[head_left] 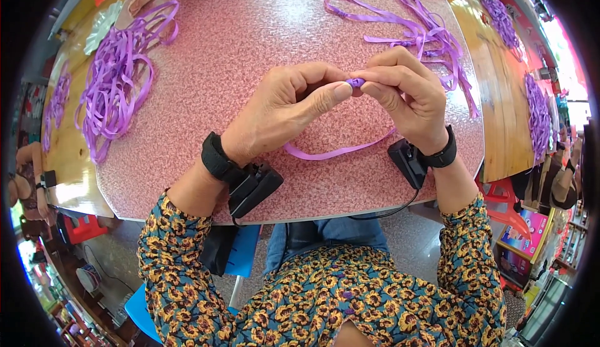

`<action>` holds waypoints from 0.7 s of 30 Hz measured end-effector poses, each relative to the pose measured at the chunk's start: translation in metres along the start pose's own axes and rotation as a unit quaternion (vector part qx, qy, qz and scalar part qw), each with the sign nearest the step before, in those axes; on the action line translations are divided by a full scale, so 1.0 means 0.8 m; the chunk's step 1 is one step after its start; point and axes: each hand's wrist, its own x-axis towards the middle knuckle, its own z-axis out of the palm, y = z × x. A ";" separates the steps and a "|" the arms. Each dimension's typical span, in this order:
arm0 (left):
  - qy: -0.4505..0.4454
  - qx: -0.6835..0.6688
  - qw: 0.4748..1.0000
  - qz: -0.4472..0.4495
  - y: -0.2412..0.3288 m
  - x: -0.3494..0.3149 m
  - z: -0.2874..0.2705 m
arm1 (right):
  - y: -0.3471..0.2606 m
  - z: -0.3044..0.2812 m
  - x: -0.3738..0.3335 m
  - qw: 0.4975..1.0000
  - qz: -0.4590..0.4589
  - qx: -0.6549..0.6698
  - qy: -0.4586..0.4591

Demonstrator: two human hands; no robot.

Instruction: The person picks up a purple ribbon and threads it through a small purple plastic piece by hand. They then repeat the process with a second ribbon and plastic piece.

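Note:
A small dark purple knot (pixel 355 82) is pinched between the fingertips of both hands over the table. My left hand (pixel 278 106) grips its left side with thumb and forefinger. From the other side, the thumb and fingers of my right hand (pixel 409 94) close on it. A light purple ribbon (pixel 340 153) curves in a loop across the tabletop below my hands; its ends are hidden behind them. Just beyond my right hand lie several purple ribbons (pixel 431 34) with darker knots. To the far left is a larger tangled heap of purple ribbons (pixel 115 87).
The pink speckled table (pixel 212 40) has wooden surfaces on both sides, with more ribbon bundles (pixel 537 115) on the right one. A crumpled clear plastic piece (pixel 103 27) sits at the far left. Black devices (pixel 255 187) are strapped to my wrists, with a cable near the table's front edge.

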 end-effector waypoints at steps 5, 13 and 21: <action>0.028 0.089 0.993 0.073 -0.010 0.002 0.004 | -0.002 0.000 -0.001 0.999 -0.014 -0.037 0.008; 0.002 0.174 0.982 0.078 -0.003 -0.001 -0.010 | -0.002 0.004 0.003 0.998 0.024 -0.038 -0.033; -0.041 0.132 0.990 0.031 0.003 -0.002 -0.017 | -0.006 0.007 0.005 0.999 0.016 -0.035 -0.030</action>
